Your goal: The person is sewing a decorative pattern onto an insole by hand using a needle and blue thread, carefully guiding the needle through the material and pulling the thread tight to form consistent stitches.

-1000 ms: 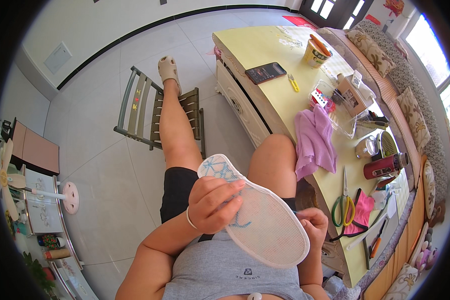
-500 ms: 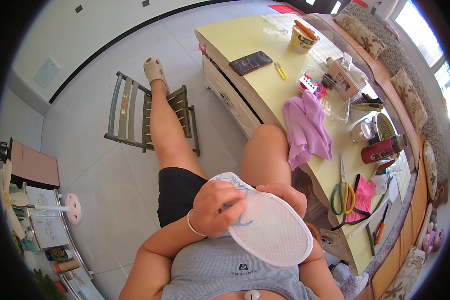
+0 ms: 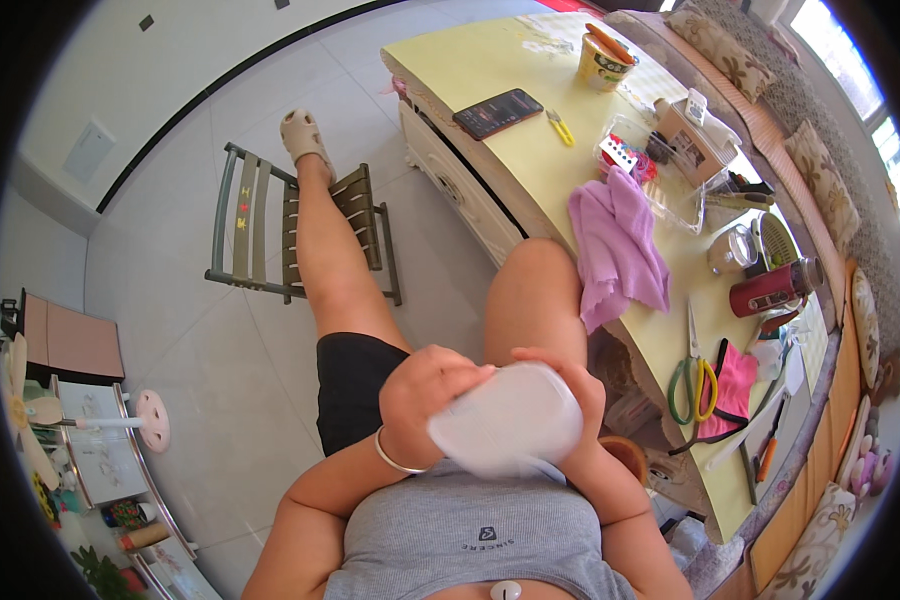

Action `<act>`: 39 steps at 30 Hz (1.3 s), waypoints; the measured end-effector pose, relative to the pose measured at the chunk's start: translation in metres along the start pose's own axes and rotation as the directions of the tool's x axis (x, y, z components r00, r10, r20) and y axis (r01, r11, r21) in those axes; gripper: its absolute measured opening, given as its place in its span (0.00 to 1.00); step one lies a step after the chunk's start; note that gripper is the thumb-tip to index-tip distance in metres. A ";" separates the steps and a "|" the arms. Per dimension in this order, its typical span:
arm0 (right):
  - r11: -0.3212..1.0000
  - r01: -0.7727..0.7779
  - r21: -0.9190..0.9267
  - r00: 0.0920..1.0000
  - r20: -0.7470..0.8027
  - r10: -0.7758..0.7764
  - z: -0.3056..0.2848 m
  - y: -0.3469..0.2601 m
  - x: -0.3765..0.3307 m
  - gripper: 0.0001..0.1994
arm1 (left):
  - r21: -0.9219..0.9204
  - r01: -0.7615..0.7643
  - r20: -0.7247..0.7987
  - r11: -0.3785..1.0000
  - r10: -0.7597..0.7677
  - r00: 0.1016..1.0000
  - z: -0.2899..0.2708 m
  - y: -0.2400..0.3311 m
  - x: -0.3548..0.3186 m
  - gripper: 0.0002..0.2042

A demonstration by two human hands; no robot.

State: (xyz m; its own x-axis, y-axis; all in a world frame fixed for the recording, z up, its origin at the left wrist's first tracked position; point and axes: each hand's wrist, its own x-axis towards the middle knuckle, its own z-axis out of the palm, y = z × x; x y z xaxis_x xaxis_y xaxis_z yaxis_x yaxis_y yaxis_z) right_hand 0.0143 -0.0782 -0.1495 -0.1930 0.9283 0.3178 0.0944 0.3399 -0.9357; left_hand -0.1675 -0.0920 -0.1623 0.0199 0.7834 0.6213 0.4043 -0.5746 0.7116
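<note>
A white mesh insole (image 3: 505, 425) with a rounded end is tilted in front of my grey top, smeared by motion. My left hand (image 3: 422, 402), with a white bangle at its wrist, has its fingers curled around the insole's left edge. At the far right edge, my right hand (image 3: 572, 388) grips it with bent fingers. The surface turned up looks plain white; the blue lines are out of sight. Whether a needle or thread is between the fingers cannot be made out.
At right stands a yellow-topped table (image 3: 660, 350) bearing a lilac cloth (image 3: 620, 245), scissors (image 3: 692, 375), a pink fabric piece (image 3: 732, 390), a phone (image 3: 497, 113), a yellow cutter (image 3: 560, 128) and a red thermos (image 3: 770, 288). My foot rests by a folding stool (image 3: 305, 225).
The insole has been turned and tipped, so its blue-marked part no longer shows and it looks shorter. Both hands keep their hold and have shifted slightly.
</note>
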 end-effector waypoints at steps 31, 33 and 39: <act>0.995 -0.040 -0.097 0.983 -0.182 0.021 0.005 0.002 0.008 0.03 | -0.593 0.578 0.157 0.560 -0.625 0.765 0.008 0.004 0.005 0.08; 0.985 0.062 -0.161 0.980 -0.178 -0.091 0.002 0.009 0.009 0.03 | -0.584 0.587 0.158 0.561 -0.631 0.760 0.007 0.004 0.005 0.08; 0.923 0.185 -0.337 0.981 0.009 -0.194 0.004 -0.008 0.013 0.05 | -0.586 0.613 0.180 0.530 -0.652 0.737 0.006 0.004 0.005 0.08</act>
State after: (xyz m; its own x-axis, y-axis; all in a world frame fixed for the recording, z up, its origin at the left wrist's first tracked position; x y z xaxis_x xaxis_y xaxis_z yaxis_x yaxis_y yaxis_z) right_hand 0.0068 -0.0692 -0.1379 -0.2166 0.8435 0.4915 0.3808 0.5365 -0.7531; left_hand -0.1604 -0.0889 -0.1588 -0.0839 0.9943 -0.0654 -0.3095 0.0364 0.9502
